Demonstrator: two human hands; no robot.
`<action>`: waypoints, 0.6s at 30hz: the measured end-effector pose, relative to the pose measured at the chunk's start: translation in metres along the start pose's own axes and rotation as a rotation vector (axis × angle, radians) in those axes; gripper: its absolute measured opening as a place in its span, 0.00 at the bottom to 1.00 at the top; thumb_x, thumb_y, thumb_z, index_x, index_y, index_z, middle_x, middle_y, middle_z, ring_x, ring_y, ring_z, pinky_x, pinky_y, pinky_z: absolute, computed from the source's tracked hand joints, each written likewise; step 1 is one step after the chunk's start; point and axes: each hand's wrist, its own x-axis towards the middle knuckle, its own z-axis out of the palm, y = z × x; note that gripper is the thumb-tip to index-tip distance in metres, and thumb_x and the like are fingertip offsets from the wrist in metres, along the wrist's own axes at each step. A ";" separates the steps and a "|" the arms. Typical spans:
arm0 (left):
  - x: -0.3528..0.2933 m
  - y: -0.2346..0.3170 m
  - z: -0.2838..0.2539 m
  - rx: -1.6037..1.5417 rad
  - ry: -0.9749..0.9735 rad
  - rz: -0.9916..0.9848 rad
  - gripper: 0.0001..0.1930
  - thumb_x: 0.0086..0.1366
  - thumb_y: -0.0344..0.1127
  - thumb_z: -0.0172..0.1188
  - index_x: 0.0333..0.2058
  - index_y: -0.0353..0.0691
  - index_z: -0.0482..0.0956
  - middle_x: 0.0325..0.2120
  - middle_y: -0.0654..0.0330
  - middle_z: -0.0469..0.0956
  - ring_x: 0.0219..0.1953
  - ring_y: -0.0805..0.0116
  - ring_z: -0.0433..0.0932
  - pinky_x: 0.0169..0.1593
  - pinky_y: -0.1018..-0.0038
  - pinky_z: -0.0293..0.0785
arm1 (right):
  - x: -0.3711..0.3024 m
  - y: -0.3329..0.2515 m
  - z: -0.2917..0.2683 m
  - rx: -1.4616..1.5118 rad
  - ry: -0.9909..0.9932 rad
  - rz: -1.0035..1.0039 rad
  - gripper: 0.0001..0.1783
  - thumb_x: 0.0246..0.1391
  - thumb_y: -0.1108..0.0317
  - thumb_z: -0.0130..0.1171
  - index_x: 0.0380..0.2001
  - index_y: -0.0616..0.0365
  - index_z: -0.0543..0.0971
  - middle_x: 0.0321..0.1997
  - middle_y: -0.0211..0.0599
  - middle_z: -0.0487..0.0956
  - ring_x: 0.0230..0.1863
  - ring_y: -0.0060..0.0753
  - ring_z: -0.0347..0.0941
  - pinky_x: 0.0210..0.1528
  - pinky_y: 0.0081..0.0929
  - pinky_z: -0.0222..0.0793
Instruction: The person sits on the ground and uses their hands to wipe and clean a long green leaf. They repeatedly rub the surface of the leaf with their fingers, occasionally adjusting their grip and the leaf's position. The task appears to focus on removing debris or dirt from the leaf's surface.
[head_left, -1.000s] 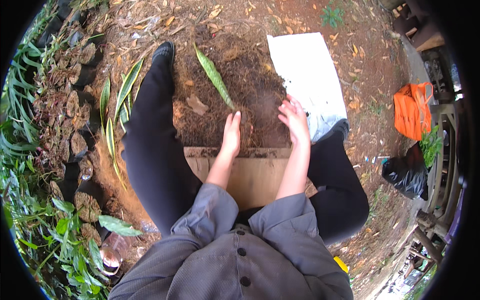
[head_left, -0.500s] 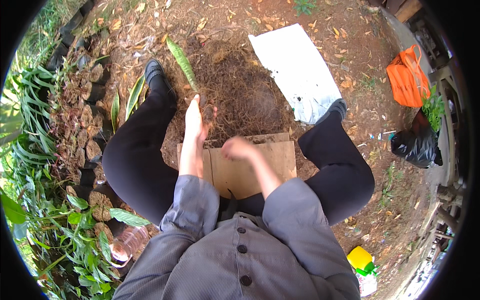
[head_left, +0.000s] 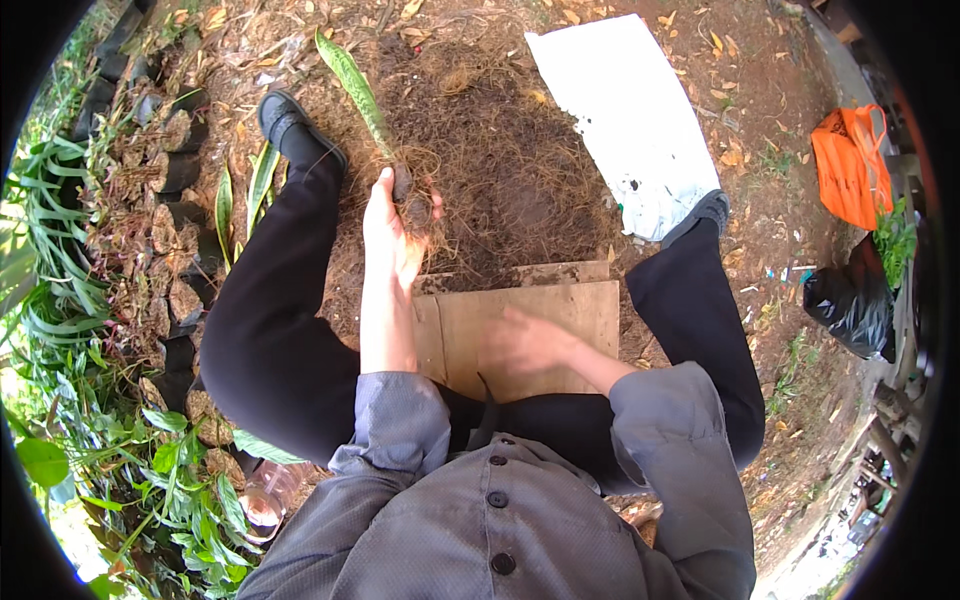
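Note:
A snake plant cutting (head_left: 355, 85) with one mottled green leaf rises from my left hand (head_left: 394, 232). My fingers are wrapped round its brown, soil-coated root end. Over a wooden board (head_left: 580, 320) between my legs is my right hand (head_left: 520, 342), smeared by motion; its fingers do not show clearly, nor whether it touches the wood. Just beyond the board lies a heap of dark soil and fibrous roots (head_left: 500, 190). The root strands near my left hand hang close to this heap.
A white sack (head_left: 635, 100) lies by my right shoe. Further right are an orange bag (head_left: 850, 170) and a black plastic bag (head_left: 850, 300). Other snake plant leaves (head_left: 224, 215) lie by my left leg. Potted plants (head_left: 180, 240) line the left, with a clear plastic bottle (head_left: 270, 495) nearer me.
My right hand has moved right and nearer me, away from my left hand, and is now over the board. My left hand still holds the cutting. The view has shifted slightly.

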 end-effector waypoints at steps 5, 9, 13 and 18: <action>-0.001 0.012 -0.005 0.163 -0.035 0.064 0.17 0.67 0.44 0.41 0.37 0.35 0.69 0.26 0.55 0.74 0.23 0.68 0.74 0.27 0.74 0.71 | -0.022 0.031 -0.048 -0.214 0.111 0.755 0.27 0.41 0.61 0.56 0.49 0.46 0.70 0.56 0.35 0.67 0.60 0.39 0.60 0.62 0.44 0.53; 0.009 0.007 0.001 0.175 0.033 0.057 0.20 0.66 0.48 0.42 0.39 0.34 0.70 0.27 0.57 0.73 0.23 0.69 0.71 0.25 0.77 0.68 | -0.070 0.031 -0.025 0.129 -0.235 0.175 0.25 0.48 0.57 0.53 0.53 0.43 0.69 0.57 0.30 0.67 0.63 0.33 0.56 0.64 0.52 0.47; 0.008 0.009 -0.005 0.151 -0.019 0.070 0.19 0.67 0.47 0.41 0.41 0.35 0.68 0.29 0.57 0.72 0.26 0.70 0.71 0.26 0.77 0.68 | -0.110 0.050 -0.055 0.013 -0.320 0.292 0.24 0.52 0.59 0.49 0.53 0.52 0.67 0.58 0.37 0.65 0.63 0.35 0.54 0.64 0.45 0.48; 0.007 0.002 -0.008 0.176 -0.011 0.097 0.20 0.66 0.47 0.42 0.37 0.34 0.70 0.25 0.56 0.74 0.24 0.69 0.72 0.27 0.76 0.69 | -0.085 0.056 -0.102 -0.120 -0.074 0.613 0.23 0.47 0.67 0.49 0.49 0.57 0.69 0.51 0.41 0.69 0.54 0.38 0.64 0.58 0.40 0.54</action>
